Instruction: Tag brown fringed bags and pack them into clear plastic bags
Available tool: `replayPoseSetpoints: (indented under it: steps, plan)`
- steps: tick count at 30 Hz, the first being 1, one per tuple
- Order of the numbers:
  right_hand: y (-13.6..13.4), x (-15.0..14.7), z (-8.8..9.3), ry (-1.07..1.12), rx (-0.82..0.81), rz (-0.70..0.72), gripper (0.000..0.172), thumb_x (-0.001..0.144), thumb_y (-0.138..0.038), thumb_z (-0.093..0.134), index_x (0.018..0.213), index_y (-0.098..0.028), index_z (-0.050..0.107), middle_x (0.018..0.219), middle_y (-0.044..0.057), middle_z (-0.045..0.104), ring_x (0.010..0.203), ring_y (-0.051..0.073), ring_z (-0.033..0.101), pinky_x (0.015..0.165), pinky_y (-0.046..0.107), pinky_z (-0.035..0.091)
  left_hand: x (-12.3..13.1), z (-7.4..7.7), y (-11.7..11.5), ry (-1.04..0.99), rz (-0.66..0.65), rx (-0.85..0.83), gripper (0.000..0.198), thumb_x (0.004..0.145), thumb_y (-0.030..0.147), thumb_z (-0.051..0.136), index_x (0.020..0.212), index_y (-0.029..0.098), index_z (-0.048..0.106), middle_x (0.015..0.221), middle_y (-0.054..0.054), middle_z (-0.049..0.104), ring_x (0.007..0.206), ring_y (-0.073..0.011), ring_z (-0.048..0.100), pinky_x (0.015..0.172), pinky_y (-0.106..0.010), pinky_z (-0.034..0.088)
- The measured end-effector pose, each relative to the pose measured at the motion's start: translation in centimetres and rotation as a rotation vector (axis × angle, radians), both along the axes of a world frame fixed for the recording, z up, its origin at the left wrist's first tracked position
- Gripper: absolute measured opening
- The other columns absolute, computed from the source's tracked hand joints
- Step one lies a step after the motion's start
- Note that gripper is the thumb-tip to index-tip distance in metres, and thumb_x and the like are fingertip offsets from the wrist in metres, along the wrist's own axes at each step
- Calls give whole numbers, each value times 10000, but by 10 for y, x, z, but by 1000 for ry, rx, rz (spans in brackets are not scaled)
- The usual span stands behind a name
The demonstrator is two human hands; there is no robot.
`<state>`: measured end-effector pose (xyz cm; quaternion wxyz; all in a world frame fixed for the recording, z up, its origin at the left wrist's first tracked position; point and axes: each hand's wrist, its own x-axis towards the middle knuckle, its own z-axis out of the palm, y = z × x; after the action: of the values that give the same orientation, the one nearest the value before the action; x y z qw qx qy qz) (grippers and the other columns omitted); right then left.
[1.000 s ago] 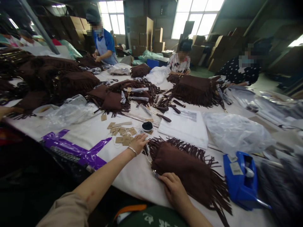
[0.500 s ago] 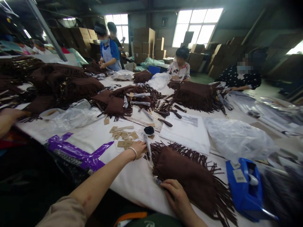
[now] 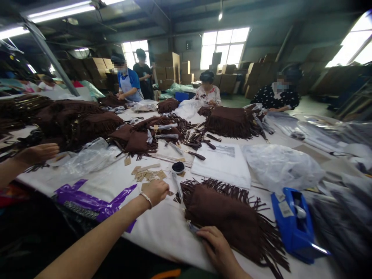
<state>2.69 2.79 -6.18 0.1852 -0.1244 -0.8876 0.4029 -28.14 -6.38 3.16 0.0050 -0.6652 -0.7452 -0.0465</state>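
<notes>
Watching the left hand point(image 3: 155, 192) here: it has drawn back from the white-wrapped strap point(image 3: 176, 186) and now hovers over the kraft hang tags point(image 3: 147, 174), just short of the strap. So only the right hand point(image 3: 216, 244) is on the fringed brown suede bag point(image 3: 226, 217). Left fingers point(image 3: 162, 188) are curled together; I can't tell if they're clamped on a tag. Right fingers point(image 3: 207, 232) lie across the bag's lower end, just beside a small metal clasp point(image 3: 192, 228); I can't tell if they're pinching anything.

Bag sits flat near the desk's point(image 3: 174, 228) front edge, right of centre, with its fringe spilling toward that edge. Blue tape dispenser point(image 3: 292, 221) is to its right. Purple packing tape point(image 3: 93, 197) lies along the front edge, left of my left hand. Small black-filled dish point(image 3: 178, 167) and white paper stack point(image 3: 221, 166) sit just past the bag, with a clear plastic bag point(image 3: 279, 166) further right. At the far left, a co-worker's hand point(image 3: 37, 153) is reaching over the desk, not mine. More fringed bags point(image 3: 93, 124) are piled along the far side.
</notes>
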Motion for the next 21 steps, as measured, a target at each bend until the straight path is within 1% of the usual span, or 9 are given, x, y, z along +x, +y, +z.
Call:
replayPoseSetpoints:
  steps: [2,4,8,10,12,13,15,18,21]
  plan:
    - [-1,2,1,21,-54,-28,286,892,-148,417,1089,-256,595,1077,76,609,1028,207,558,895,365,478,17,13,2,-93,-49,47,55,789,149,546,824,172,580,851,-56,616,856,-195,570,791,-309,460]
    - [-2,5,3,55,-93,-45,283,904,-147,402,1080,-255,595,1060,71,609,1017,196,561,888,354,481,40,16,16,-229,-128,74,54,774,146,547,816,173,567,829,-40,602,829,-174,558,769,-275,458]
    - [1,12,10,177,-63,-80,298,915,-142,379,1085,-261,593,1049,70,607,1022,197,554,877,357,483,87,2,67,-363,-330,17,60,785,142,563,823,178,594,788,-25,618,789,-159,557,724,-242,455]
    - [7,13,14,222,-46,-213,272,914,-170,406,1097,-259,587,1088,75,592,1059,210,534,913,381,464,102,-6,91,-384,-451,-21,55,786,150,597,811,196,615,794,-9,636,815,-153,563,768,-236,445]
    - [13,8,17,223,-96,-408,252,899,-226,465,1135,-247,553,1131,81,573,1070,222,527,924,397,458,111,-12,108,-398,-539,-43,58,782,154,617,814,201,628,791,-6,644,820,-155,566,797,-245,434]
    - [16,3,19,206,-142,-481,272,882,-259,505,1152,-237,531,1139,84,570,1060,228,531,918,401,461,114,-14,113,-402,-558,-44,60,779,155,623,823,196,630,786,-12,643,813,-161,567,802,-257,431]
    - [21,-8,22,173,-238,-552,355,830,-309,584,1162,-219,497,1124,86,579,1022,235,548,891,405,472,115,-17,119,-409,-556,-36,81,769,174,641,848,178,623,790,-28,640,804,-175,570,805,-282,428]
    - [22,-25,28,170,-378,-561,408,785,-325,628,1147,-206,480,1065,75,611,953,229,582,847,390,486,115,-19,115,-442,-506,-13,202,769,247,665,936,159,593,816,-36,642,802,-179,579,795,-288,433]
    - [22,-33,32,175,-480,-574,395,796,-339,600,1144,-192,484,927,42,643,838,206,616,783,353,503,108,-21,106,-498,-452,19,395,804,302,637,1150,166,504,832,-12,654,816,-160,589,817,-275,437]
